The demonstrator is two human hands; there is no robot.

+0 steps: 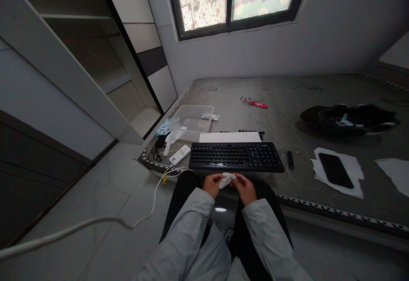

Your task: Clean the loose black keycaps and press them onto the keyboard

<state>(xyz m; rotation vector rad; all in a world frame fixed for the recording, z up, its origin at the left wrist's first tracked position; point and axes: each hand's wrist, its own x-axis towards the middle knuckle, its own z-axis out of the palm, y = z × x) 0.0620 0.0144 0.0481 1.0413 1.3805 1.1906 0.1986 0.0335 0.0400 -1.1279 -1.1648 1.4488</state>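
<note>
Between my two hands is a crumpled white tissue (pixel 226 179), held just in front of the bed-like platform's near edge. My left hand (pixel 212 185) pinches its left side, and my right hand (pixel 245 188) grips its right end with the fingertips. Whether anything is wrapped inside the tissue cannot be seen. Right beyond my hands lies a black keyboard (pixel 236 156), apart from them. Behind it a white sheet or board (pixel 230 137) shows partly, with small loose black pieces (pixel 243 131) along its far side.
Left of the keyboard are a white power strip (pixel 180 155), a white cable (pixel 121 220) and a clear plastic box (pixel 191 121). To the right lie a small black stick (pixel 290 160), a phone (pixel 336 170) on white paper (pixel 357 171) and a dark cap (pixel 319 115). A red wrapper (pixel 257 103) lies farther back.
</note>
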